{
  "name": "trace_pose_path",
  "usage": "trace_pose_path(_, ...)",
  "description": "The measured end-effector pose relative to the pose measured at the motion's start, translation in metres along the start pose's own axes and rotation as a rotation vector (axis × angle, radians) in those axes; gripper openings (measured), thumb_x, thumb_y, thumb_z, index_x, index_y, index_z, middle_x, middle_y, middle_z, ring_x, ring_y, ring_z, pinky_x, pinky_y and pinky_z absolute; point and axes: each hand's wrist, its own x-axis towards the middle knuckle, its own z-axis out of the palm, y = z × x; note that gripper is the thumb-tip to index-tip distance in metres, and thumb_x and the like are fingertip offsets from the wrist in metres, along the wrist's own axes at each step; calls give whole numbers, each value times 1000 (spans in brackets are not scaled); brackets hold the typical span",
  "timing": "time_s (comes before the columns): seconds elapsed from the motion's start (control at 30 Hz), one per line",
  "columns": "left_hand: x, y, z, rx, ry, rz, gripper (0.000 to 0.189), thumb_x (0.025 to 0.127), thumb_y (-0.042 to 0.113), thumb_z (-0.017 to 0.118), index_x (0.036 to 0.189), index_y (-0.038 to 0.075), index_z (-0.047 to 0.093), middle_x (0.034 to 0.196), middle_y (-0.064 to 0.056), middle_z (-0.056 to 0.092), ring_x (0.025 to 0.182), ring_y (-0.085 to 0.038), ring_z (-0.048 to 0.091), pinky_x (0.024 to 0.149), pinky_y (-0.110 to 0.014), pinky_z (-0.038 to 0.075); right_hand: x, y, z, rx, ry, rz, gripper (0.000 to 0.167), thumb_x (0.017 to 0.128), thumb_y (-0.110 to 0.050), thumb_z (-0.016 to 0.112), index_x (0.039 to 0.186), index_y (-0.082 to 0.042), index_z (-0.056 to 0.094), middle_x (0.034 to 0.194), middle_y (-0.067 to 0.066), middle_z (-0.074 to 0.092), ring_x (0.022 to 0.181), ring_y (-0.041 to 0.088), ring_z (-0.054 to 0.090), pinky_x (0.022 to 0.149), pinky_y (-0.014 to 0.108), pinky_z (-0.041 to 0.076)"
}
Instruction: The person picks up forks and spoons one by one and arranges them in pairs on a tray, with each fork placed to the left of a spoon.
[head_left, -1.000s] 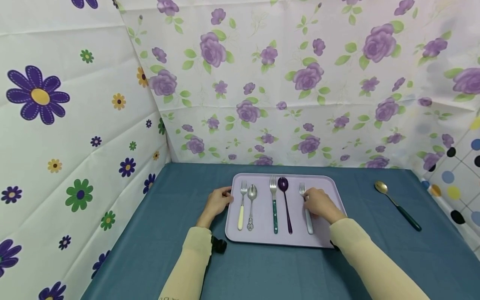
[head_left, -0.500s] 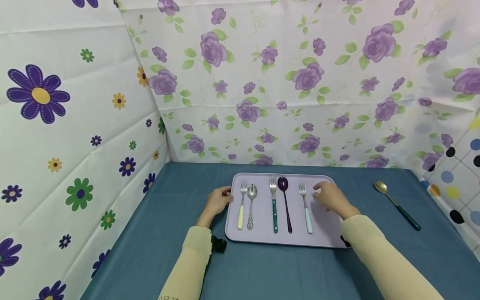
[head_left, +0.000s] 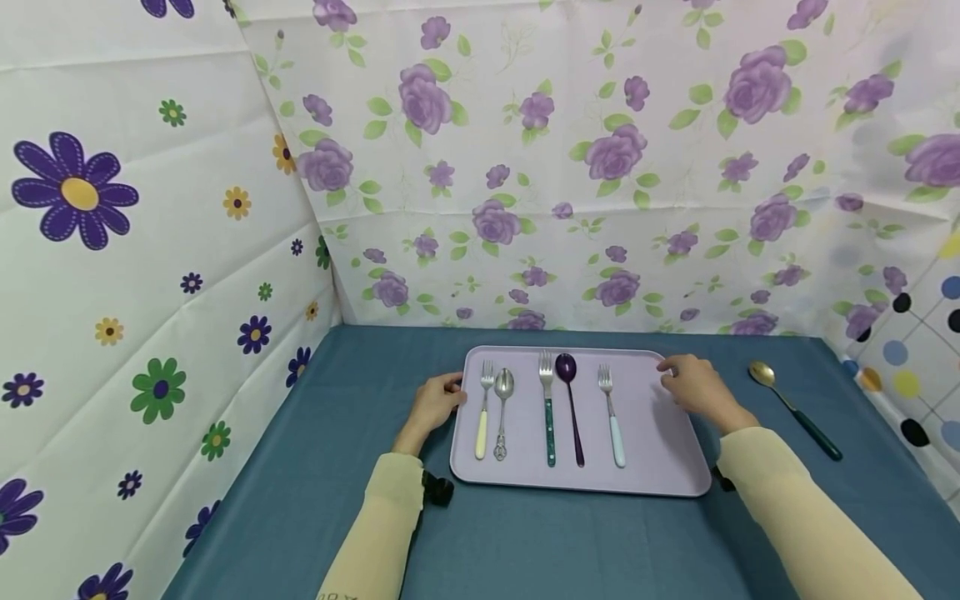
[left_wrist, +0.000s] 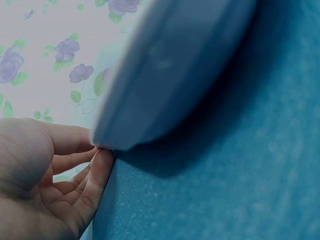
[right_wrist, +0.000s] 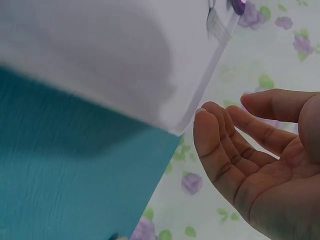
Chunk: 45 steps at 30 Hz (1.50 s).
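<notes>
A pale lilac tray [head_left: 652, 467] lies on the table, bearing cutlery in a spread row. From the left come a yellow-handled fork [head_left: 482, 425], an ornate silver spoon [head_left: 501, 417], a green-handled fork [head_left: 550, 425], a dark purple spoon [head_left: 573, 417] and a light-blue-handled fork [head_left: 615, 429]. My left hand [head_left: 435, 404] pinches the tray's left edge between thumb and finger, as the left wrist view shows at the rim [left_wrist: 107, 132]. My right hand [head_left: 697, 387] is over the tray's right rim, fingers loosely bent and holding nothing; its thumb stands apart from the fingers [right_wrist: 206, 132].
To the right of the tray, a gold spoon with a dark green handle [head_left: 806, 425] lies on the blue tablecloth [head_left: 570, 542]. Flowered sheets hang behind [head_left: 570, 275] and at the left [head_left: 217, 358]; a dotted one [head_left: 911, 358] borders the right.
My right hand has let go of the light-blue-handled fork and moved right to the tray's right rim. The fork stays on the tray. My left hand has kept its place.
</notes>
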Motion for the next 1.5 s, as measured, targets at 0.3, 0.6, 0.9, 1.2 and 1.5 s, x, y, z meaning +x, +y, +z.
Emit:
trace_pose_path(0.3,0,0,0,7,-1,-7,45,99,8,66,143,1,62,97,-6,66,84,-17,63,77,-35,56,-4,19,-20,-5,-7,28,44,106,-10,48,142,15,51,109,32,68,61,25,63,55,38,52)
trace_pose_path(0.6,-1,0,0,1,-3,-6,45,99,8,66,143,1,62,98,-7,66,84,-17,63,78,-35,56,-8,46,-32,4,-25,51,44,105,-9,47,141,16,50,104,31,68,56,21,58,54,38,51)
trace_pose_path(0.9,-1,0,-1,3,-4,-10,45,99,8,66,144,1,62,98,-7,66,85,-18,63,79,-36,56,-17,62,-41,-19,5,78,46,103,-9,46,141,15,51,116,37,64,66,28,65,57,38,53)
trace_pose_path(1.2,0,-1,1,-2,-4,-9,45,99,8,66,143,1,62,98,-7,66,84,-17,63,78,-35,56,-21,82,-44,-15,21,94,45,104,-10,45,142,15,50,110,34,65,64,25,62,57,39,52)
trace_pose_path(1.5,0,0,1,-3,2,-14,45,99,7,66,143,2,62,98,-7,66,84,-17,64,77,-35,57,-24,92,-46,-83,59,69,45,105,-10,44,141,15,51,121,42,57,71,27,59,57,38,43)
